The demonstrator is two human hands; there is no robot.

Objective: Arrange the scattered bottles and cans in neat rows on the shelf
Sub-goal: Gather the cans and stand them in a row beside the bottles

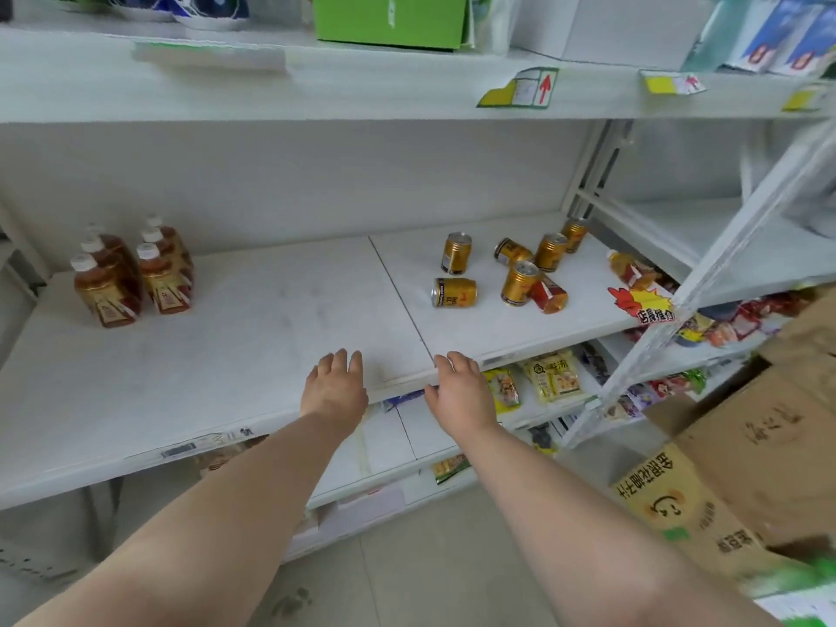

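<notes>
Amber-filled bottles (131,273) stand in rows at left of frame; gold cans (511,269) sit scattered centre-right on the shelf (271,319). Your left hand (337,386) and right hand (461,391) are at its front edge, fingers loose, holding nothing.

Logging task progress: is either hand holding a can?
No: the left hand and right hand are empty at the front edge of the shelf, well short of the cans.

Standing tea bottles (108,291): six at 10 o'clock, in two rows of three.
Gold cans (520,285): six at 2 o'clock, four upright and two on their sides.
Lying tea bottle (631,269): one at 3 o'clock.
Red-labelled container (548,292): one, lying against the cans; can or bottle unclear.
</notes>
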